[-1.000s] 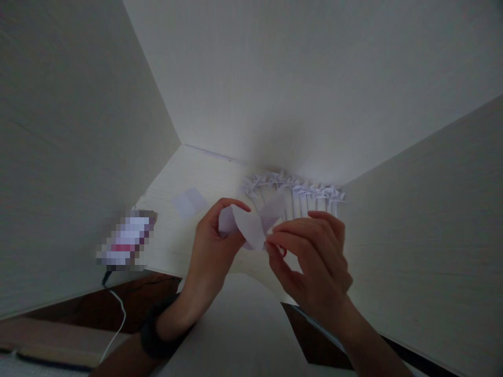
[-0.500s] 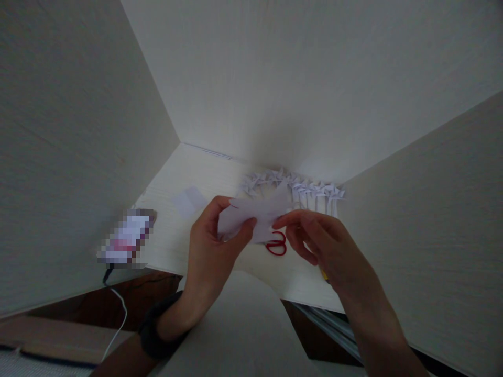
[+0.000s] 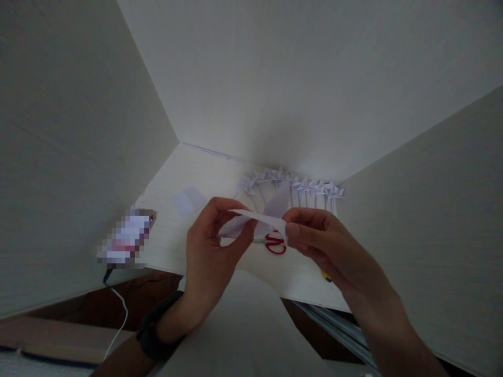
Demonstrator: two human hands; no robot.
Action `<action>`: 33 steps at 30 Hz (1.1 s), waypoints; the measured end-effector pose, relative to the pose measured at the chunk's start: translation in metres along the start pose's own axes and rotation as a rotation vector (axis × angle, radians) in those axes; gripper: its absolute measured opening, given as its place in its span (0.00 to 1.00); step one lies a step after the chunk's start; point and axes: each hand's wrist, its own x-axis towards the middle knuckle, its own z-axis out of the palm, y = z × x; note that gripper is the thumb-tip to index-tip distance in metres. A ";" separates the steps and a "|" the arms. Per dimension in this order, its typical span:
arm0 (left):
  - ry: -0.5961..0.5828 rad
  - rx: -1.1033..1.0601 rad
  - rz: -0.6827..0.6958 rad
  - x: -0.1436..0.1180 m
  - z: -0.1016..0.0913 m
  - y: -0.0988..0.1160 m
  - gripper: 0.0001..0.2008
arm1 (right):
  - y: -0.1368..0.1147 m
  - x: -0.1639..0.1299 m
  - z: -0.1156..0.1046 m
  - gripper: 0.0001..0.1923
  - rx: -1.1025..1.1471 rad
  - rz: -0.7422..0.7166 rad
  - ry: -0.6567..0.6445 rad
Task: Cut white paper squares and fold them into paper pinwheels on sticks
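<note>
The right hand [image 3: 320, 235] has newly closed its grip on a corner of the paper [image 3: 273, 220], bending it over; the left hand [image 3: 216, 246] pinches the other side, above the counter [image 3: 223, 173]. Shaping seems advancing.

Back wall [image 3: 220, 68]: dim grey, soft shadow [image 3: 281, 139] above the paper pinwheels [image 3: 308, 186]
Left wall [image 3: 74, 120]: darker, grainy
Phone [image 3: 128, 238]: coarsely pixelated
Held paper [image 3: 271, 219]: pale, edges slightly soft

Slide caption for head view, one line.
Left hand and right hand hold bent paper above scissors, a row of pinwheels beyond.
</note>
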 end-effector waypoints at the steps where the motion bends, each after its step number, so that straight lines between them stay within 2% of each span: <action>1: 0.006 -0.012 -0.021 0.000 0.001 0.000 0.10 | 0.003 0.001 0.004 0.09 0.016 -0.041 0.056; 5: -0.028 -0.157 -0.149 0.001 0.005 -0.005 0.08 | 0.017 0.008 0.020 0.06 0.046 -0.231 0.220; 8: -0.046 -0.281 -0.230 0.000 0.007 -0.011 0.10 | 0.025 0.014 0.026 0.05 0.035 -0.348 0.249; 11: -0.031 -0.340 -0.256 -0.001 0.008 -0.016 0.10 | 0.027 0.016 0.030 0.06 0.020 -0.397 0.276; 21: -0.047 -0.433 -0.297 -0.001 0.010 -0.016 0.09 | 0.031 0.015 0.035 0.08 -0.083 -0.436 0.357; 33: 0.007 -0.324 -0.231 -0.001 0.008 -0.018 0.09 | 0.026 0.005 0.033 0.10 -0.166 -0.390 0.261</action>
